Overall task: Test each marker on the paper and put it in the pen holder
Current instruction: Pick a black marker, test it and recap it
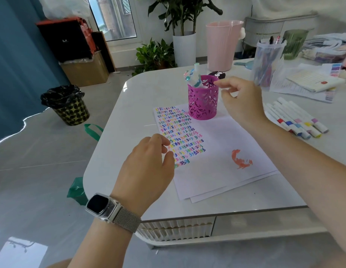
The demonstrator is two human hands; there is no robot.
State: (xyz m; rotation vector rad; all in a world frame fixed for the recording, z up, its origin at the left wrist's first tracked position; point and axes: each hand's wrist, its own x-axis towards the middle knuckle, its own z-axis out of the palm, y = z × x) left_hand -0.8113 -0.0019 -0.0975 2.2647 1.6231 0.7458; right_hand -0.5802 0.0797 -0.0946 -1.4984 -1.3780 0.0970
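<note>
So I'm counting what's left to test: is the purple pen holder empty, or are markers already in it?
Not empty. The pen holder stands upright with several white markers leaning out over its rim.

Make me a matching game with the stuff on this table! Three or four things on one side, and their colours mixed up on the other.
Things:
1. pen holder
2. scribble on the paper
3. tall bin at the back of the table
4. ribbed cup

Colours:
A. green
B. pale pink
C. orange-red
D. magenta

Pairs: 1-D, 2-C, 3-B, 4-A
</note>
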